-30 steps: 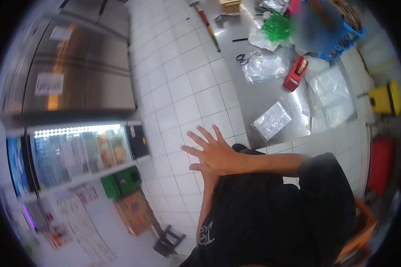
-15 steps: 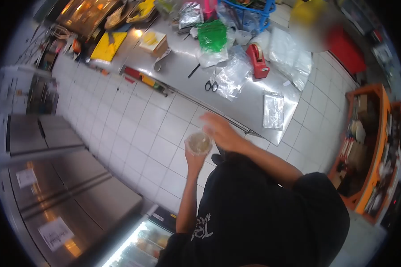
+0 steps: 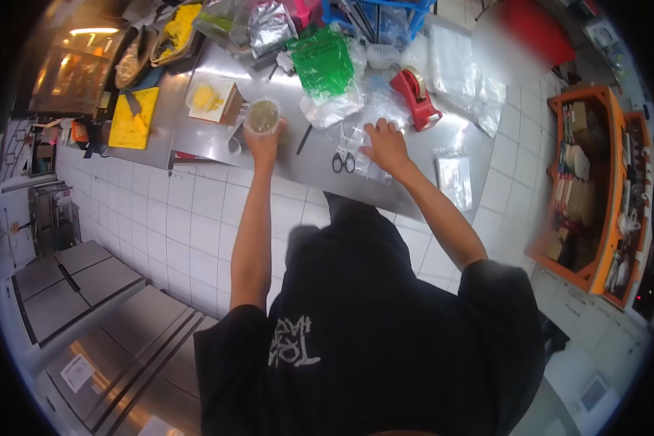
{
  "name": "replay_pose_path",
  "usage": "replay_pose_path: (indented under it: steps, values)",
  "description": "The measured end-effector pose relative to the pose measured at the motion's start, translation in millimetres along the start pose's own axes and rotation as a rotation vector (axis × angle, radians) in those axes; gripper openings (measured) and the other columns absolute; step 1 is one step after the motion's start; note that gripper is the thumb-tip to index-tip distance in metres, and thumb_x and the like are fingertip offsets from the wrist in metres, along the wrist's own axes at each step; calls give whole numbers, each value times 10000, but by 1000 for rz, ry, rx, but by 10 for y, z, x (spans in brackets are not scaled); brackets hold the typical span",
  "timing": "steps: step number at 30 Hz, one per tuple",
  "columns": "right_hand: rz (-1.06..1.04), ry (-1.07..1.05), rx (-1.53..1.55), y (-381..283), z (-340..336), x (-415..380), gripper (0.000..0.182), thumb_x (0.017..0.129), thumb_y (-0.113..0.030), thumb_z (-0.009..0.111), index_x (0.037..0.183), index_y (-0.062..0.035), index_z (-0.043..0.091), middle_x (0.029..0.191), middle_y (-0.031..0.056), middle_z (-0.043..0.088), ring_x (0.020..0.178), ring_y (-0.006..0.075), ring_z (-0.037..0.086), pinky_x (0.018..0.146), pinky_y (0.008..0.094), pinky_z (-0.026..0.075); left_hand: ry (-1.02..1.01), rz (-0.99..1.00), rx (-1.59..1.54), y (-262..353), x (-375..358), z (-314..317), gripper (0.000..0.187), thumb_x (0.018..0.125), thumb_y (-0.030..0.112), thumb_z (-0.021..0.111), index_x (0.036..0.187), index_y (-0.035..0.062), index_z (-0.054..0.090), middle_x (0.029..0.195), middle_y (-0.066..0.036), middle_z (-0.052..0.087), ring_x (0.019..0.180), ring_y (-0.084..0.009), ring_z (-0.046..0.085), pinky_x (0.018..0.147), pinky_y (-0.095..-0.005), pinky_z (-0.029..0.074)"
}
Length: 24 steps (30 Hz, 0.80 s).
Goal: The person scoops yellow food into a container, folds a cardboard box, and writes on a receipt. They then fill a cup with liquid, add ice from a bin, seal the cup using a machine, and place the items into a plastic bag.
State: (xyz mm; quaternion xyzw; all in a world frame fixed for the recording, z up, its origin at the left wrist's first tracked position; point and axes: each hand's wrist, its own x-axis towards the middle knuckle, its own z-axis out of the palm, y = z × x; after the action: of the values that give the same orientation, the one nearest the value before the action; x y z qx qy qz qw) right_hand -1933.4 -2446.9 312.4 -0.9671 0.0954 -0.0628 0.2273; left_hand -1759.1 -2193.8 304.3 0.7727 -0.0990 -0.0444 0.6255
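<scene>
My left hand (image 3: 261,147) is wrapped round a clear round plastic tub (image 3: 262,118) with greenish contents, held over the steel table's front part. Just left of it are a cardboard box (image 3: 231,107) and a clear tub of yellow food (image 3: 206,97). My right hand (image 3: 386,149) lies over clear plastic bags (image 3: 379,109), fingers apart and slightly bent, thumb out to the left. Beside that thumb rest black-handled scissors (image 3: 343,161). A red tape dispenser (image 3: 416,102) stands beyond my right fingers.
On the steel table (image 3: 298,156) are a green plastic bag (image 3: 323,62), a foil bag (image 3: 271,27), a blue basket (image 3: 414,16), a yellow cutting board (image 3: 134,120) with a knife and a clear packet (image 3: 455,182). An orange shelf (image 3: 602,196) stands right, steel fridges (image 3: 134,327) lower left.
I have come closer to the table. My left hand has carried the tub from above the floor to over the tabletop; my right hand has reached forward onto the plastic bags.
</scene>
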Motion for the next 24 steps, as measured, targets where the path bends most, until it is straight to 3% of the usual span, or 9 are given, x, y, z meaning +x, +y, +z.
replay_pose_path:
  steps: [4, 6, 8, 9, 12, 14, 17, 23, 24]
  values:
    - [95, 13, 182, 176, 122, -24, 191, 875, -215, 675, 1003, -83, 624, 962, 121, 578, 959, 337, 565, 820, 442, 465, 39, 166, 79, 16, -222, 87, 529, 750, 185, 854, 1157, -4, 573, 1164, -131, 588, 1041, -207, 561, 868, -344, 480]
    - [154, 19, 300, 244, 124, -116, 177, 887, -206, 661, 1001, -72, 643, 966, 127, 603, 968, 341, 571, 827, 430, 465, 344, -98, 124, -194, -588, 98, 466, 810, 180, 804, 1161, -10, 564, 1062, -107, 610, 923, -193, 577, 816, -321, 490]
    - [161, 138, 487, 230, -44, -182, 153, 907, -170, 630, 995, -59, 686, 1008, 138, 657, 997, 348, 585, 856, 412, 465, 59, -241, 155, -58, -886, 21, 561, 882, 223, 741, 1323, 25, 456, 1119, -82, 562, 940, -172, 584, 794, -303, 485]
    - [205, 152, 469, 210, -152, -259, 153, 907, -170, 630, 995, -59, 686, 1008, 138, 657, 997, 348, 585, 856, 412, 465, 11, -248, 147, 40, -959, 25, 561, 882, 223, 741, 1323, 25, 456, 1119, -82, 562, 940, -172, 584, 794, -303, 485]
    - [327, 259, 230, 426, -401, -660, 188, 901, -196, 632, 1018, -58, 686, 1078, 159, 661, 1030, 358, 593, 877, 457, 474, -595, -272, 145, 400, -933, 240, 282, 919, 160, 681, 1162, 42, 600, 918, -20, 633, 761, -91, 565, 667, -237, 468]
    - [639, 229, -130, 721, -524, -1090, 262, 884, -233, 655, 1092, -75, 638, 1107, 172, 626, 1028, 385, 585, 832, 498, 498, -724, -204, 108, 528, -815, 436, 266, 922, 156, 676, 1151, 40, 608, 920, -23, 638, 759, -89, 567, 664, -235, 465]
    - [1053, 146, -261, 931, -825, -1622, 449, 840, -280, 721, 1195, -78, 536, 1134, 195, 578, 1031, 428, 582, 820, 507, 524, -894, -107, 76, 673, -579, 700, 245, 925, 151, 667, 1140, 45, 617, 918, -38, 651, 762, -90, 574, 666, -235, 466]
    - [1004, 324, 142, 960, -259, -1947, 483, 797, -262, 787, 1139, -53, 516, 808, 155, 617, 756, 347, 624, 696, 419, 493, -1170, 8, 49, 803, -570, 1279, 268, 896, 167, 685, 1124, 42, 621, 913, -66, 659, 778, -143, 600, 708, -294, 495]
    - [1007, 391, 143, 781, -261, -1847, 448, 811, -243, 766, 1140, -51, 532, 940, 192, 608, 869, 369, 625, 745, 442, 505, -1255, 106, 31, 725, -652, 1399, 298, 900, 179, 678, 1164, 63, 608, 970, -78, 644, 841, -169, 606, 730, -305, 492]
